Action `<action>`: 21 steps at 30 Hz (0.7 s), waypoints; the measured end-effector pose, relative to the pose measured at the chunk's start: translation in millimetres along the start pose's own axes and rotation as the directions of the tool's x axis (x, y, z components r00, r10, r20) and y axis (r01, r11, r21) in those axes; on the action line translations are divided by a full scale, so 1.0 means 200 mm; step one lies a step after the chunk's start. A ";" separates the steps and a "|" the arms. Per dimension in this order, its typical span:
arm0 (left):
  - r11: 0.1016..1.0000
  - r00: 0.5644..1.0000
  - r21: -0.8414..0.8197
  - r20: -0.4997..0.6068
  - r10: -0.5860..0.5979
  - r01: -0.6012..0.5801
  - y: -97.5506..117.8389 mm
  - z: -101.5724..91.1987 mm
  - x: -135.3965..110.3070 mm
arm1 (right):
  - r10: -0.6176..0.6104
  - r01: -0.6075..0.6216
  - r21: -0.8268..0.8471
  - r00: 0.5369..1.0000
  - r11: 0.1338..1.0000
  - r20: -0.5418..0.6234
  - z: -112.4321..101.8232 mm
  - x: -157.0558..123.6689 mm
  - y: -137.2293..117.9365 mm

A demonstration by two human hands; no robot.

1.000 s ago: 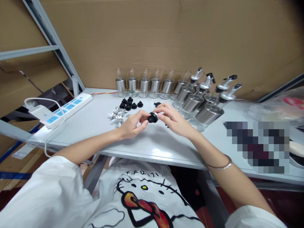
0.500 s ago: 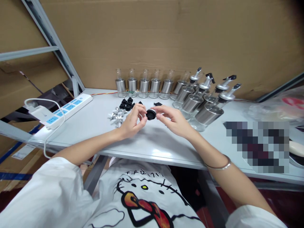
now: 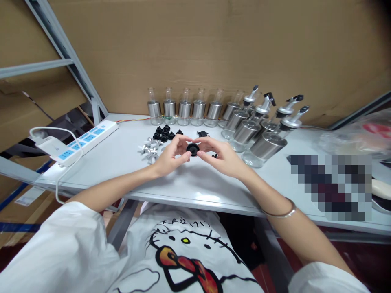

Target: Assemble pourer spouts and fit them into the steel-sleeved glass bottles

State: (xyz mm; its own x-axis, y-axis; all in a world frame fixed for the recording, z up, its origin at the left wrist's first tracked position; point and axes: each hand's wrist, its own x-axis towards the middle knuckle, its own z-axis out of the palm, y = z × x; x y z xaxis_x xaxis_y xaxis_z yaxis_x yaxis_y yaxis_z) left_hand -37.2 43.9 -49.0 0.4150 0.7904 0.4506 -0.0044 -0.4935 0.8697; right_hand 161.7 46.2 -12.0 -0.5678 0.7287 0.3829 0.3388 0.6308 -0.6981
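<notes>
Both my hands meet over the middle of the white table point(image 3: 122, 158). My left hand point(image 3: 171, 156) and my right hand point(image 3: 221, 156) pinch a small round black stopper point(image 3: 193, 149) between their fingertips, held just above the tabletop. Behind my left hand lie several loose black stoppers point(image 3: 165, 134) and a few silver spout parts point(image 3: 149, 148). A small black piece point(image 3: 202, 133) lies beyond my right hand.
A row of steel-sleeved glass bottles without tops point(image 3: 183, 110) lines the cardboard wall. Bottles fitted with pourer spouts point(image 3: 265, 134) stand at the right. A white power strip point(image 3: 85, 140) lies at the left edge. A metal shelf frame point(image 3: 64, 61) rises on the left.
The black stopper has turned between my fingertips, its silver ring no longer showing. Both hands have shifted slightly away from me.
</notes>
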 end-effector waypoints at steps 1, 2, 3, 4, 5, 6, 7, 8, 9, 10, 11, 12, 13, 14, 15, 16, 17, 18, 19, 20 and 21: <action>1.000 1.000 -0.010 -0.006 -0.016 0.016 0.00 0.00 0.00 | 0.003 -0.003 0.000 1.000 1.000 0.003 0.00 0.00 0.00; 0.999 0.999 -0.019 -0.010 -0.032 0.032 0.01 0.00 0.00 | 0.004 -0.004 0.000 1.000 1.000 0.005 0.00 0.00 0.00; 0.999 0.999 -0.028 -0.012 -0.047 0.047 0.01 0.00 0.00 | 0.003 -0.003 0.001 1.000 1.000 0.002 0.00 0.00 0.00; 0.998 0.998 -0.034 -0.011 -0.058 0.058 0.02 0.00 0.00 | 0.001 -0.001 0.003 1.000 1.000 -0.004 0.00 0.00 0.00; 0.997 0.998 -0.038 -0.007 -0.065 0.065 0.02 0.00 0.00 | -0.003 0.003 0.006 1.000 1.000 -0.009 0.01 0.00 0.00; 0.997 0.998 -0.042 -0.001 -0.069 0.069 0.03 0.00 0.00 | -0.009 0.009 0.008 1.000 1.000 -0.013 0.01 0.00 0.00; 0.997 0.998 -0.046 0.007 -0.069 0.069 0.03 0.00 0.00 | -0.016 0.017 0.010 1.000 1.000 -0.017 0.01 0.00 0.00; 0.996 0.998 -0.049 0.014 -0.069 0.070 0.03 0.00 0.00 | -0.027 0.027 0.014 0.999 1.000 -0.019 0.01 0.00 0.00; 0.996 0.998 -0.052 0.017 -0.066 0.067 0.03 0.00 -0.01 | -0.039 0.039 0.018 0.999 0.999 -0.022 0.01 0.00 0.01; 0.996 0.998 -0.057 0.017 -0.061 0.062 0.03 0.00 -0.01 | -0.051 0.052 0.023 0.998 0.998 -0.025 0.01 0.00 0.01; 0.997 0.998 -0.063 0.011 -0.054 0.055 0.03 0.01 -0.01 | -0.063 0.064 0.030 0.998 0.998 -0.031 0.01 0.00 0.01; 0.997 0.999 -0.068 0.002 -0.045 0.046 0.03 0.01 0.00 | -0.071 0.073 0.038 0.997 0.997 -0.039 0.01 0.00 0.02; 0.997 0.999 -0.073 -0.009 -0.035 0.034 0.02 0.01 0.00 | -0.077 0.079 0.048 0.996 0.996 -0.051 0.02 0.00 0.02; 0.997 0.999 -0.076 -0.022 -0.023 0.021 0.02 0.01 0.00 | -0.081 0.084 0.059 0.995 0.995 -0.063 0.02 0.00 0.03; 0.997 0.999 -0.075 -0.033 -0.011 0.009 0.01 0.01 0.00 | -0.083 0.088 0.070 0.994 0.994 -0.076 0.02 0.00 0.04; 0.998 0.999 -0.070 -0.041 -0.001 -0.002 0.01 0.02 0.00 | -0.083 0.090 0.082 0.993 0.993 -0.086 0.02 0.00 0.04; 0.998 0.999 -0.061 -0.045 0.010 -0.013 0.00 0.02 0.00 | -0.081 0.090 0.094 0.992 0.992 -0.093 0.02 0.00 0.04; 0.998 0.999 -0.052 -0.043 0.019 -0.021 0.00 0.02 0.00 | -0.078 0.088 0.108 0.992 0.990 -0.096 0.02 0.00 0.04; 0.999 0.999 -0.043 -0.033 0.024 -0.026 0.00 0.01 0.00 | -0.075 0.087 0.123 0.992 0.989 -0.100 0.02 0.00 0.05; 0.999 0.999 -0.033 -0.018 0.028 -0.028 0.00 0.01 0.00 | -0.073 0.087 0.142 0.992 0.986 -0.104 0.02 0.00 0.04; 0.999 0.999 -0.020 -0.008 0.031 -0.031 0.01 0.01 0.00 | -0.072 0.089 0.162 0.991 0.983 -0.109 0.02 0.00 0.04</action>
State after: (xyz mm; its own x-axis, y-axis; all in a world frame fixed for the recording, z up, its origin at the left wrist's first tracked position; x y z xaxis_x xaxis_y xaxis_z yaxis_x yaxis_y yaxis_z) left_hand -35.5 43.5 -47.8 0.4073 0.7775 0.4792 -0.0352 -0.5110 0.8589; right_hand 161.7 51.1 -20.1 -0.5054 0.7063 0.4957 0.1606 0.6414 -0.7502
